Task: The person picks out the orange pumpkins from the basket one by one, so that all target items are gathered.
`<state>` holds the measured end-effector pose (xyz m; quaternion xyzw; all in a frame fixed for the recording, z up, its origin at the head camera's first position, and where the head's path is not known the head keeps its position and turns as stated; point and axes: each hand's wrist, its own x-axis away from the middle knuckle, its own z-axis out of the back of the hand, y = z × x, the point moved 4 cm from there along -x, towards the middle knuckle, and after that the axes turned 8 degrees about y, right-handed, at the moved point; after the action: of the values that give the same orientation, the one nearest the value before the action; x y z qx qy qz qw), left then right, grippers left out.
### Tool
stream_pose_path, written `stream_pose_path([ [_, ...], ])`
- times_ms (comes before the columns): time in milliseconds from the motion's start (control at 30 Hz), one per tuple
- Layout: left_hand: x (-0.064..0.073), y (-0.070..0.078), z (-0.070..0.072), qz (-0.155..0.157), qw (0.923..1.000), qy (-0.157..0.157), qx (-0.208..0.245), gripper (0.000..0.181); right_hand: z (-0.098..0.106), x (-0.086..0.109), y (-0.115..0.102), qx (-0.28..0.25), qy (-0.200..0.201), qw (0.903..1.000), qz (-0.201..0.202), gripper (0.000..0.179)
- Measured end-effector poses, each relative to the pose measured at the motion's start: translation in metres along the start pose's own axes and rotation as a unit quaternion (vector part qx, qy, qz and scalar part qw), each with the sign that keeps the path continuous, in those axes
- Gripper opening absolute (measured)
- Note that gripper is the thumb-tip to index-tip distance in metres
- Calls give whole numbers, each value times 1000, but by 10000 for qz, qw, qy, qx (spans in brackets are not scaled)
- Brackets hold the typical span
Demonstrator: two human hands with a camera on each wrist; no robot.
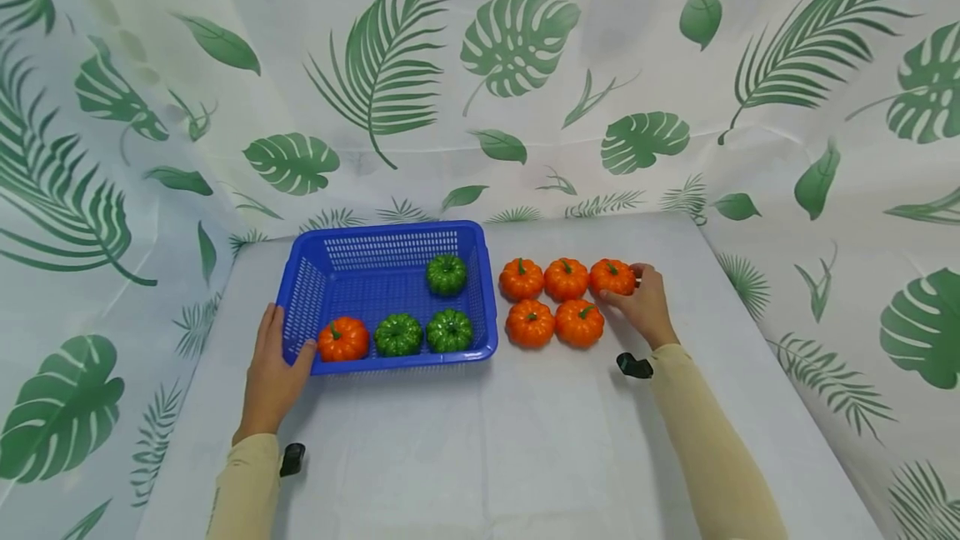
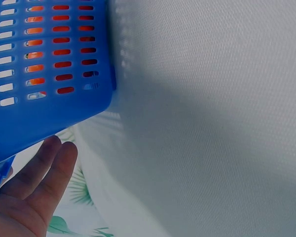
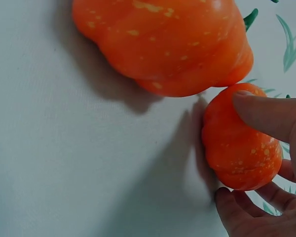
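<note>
My left hand [image 1: 273,373] holds the near left corner of a blue plastic basket [image 1: 405,367], thumb at the rim and fingers along the outer side. In the left wrist view two fingertips [image 2: 64,153] show beside the slotted basket wall [image 2: 44,113]. Inside the basket are one orange pumpkin [image 1: 343,339] and three green pumpkins [image 1: 398,334]. My right hand [image 1: 645,305] grips a small orange pumpkin [image 1: 612,277] at the right end of the back row. Its thumb presses one side of that pumpkin [image 3: 241,143], with the fingers curled round the other.
Right of the basket, two orange pumpkins [image 1: 566,279] stand in the back row beside the gripped one, and two more [image 1: 579,323] sit in front. The pale table [image 1: 480,457] is backed by a white leaf-patterned curtain [image 1: 555,132].
</note>
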<state>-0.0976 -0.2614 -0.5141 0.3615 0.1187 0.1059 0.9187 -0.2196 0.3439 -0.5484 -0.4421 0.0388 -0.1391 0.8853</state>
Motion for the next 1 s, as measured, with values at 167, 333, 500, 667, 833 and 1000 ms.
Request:
stream_pose_path([
  [167, 1, 0, 1, 55, 10000, -69, -14, 82, 0, 0, 0, 22, -119, 9999, -61, 93],
  [333, -1, 1, 1, 57, 10000, -59, -48, 82, 2, 1, 0, -185, -391, 9990, -107, 106],
  [500, 0, 4, 3, 106, 9999, -94, -71, 83, 6, 1, -2, -429, -726, 9964, -129, 110],
  [667, 1, 2, 2, 72, 9999, -72, -38, 83, 12, 2, -15, -585, -981, 9934, 28, 106],
  [833, 0, 1, 3, 43, 10000, -60, -11, 83, 11, 0, -33, -845, -1190, 9886, 381, 99],
  [1000, -1, 1, 1, 41, 9999, -105, -39, 83, 5, 2, -55, -890, -1382, 9839, 701, 100],
])
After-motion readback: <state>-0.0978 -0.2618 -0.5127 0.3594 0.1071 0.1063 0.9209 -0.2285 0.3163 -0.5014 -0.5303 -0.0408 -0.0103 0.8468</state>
